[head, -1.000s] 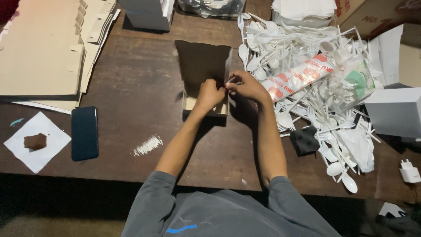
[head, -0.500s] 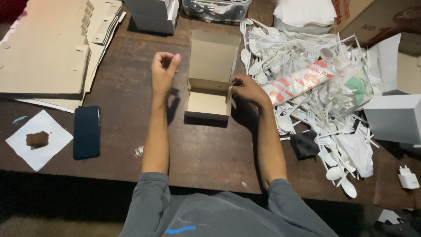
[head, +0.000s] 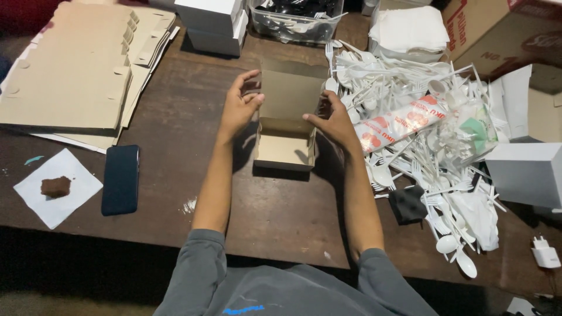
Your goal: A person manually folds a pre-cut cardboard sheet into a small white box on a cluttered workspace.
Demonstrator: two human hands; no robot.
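Item in hand, centre of the frame: 1 small brown cardboard box with an upright hinged lid (head: 285,131), standing open on the dark wooden table (head: 175,123). We judge the step to be the squaring-up of the box walls and lid; the next move seems to call for even pressure from both sides so the panels sit true. Our left hand (head: 239,105) is half open, fingers curved, thumb and fingertips at the box's left wall and lid edge. Our right hand (head: 335,122) is loosely curled, its thumb pressing the right wall. Upper left: 1 stack of flat tan die-cut cardboard blanks (head: 70,70). Top centre: 1 grey closed carton (head: 211,20) and 1 clear plastic tub of cutlery (head: 295,20). Right: 1 heap of white plastic spoons and forks (head: 433,158), with 1 long red-and-white printed sleeve packet (head: 398,123) lying on it. Upper right: 1 large brown shipping carton with red print (head: 497,29). Lower left: 1 black phone (head: 120,178) beside 1 white paper square bearing a brown piece (head: 57,187).
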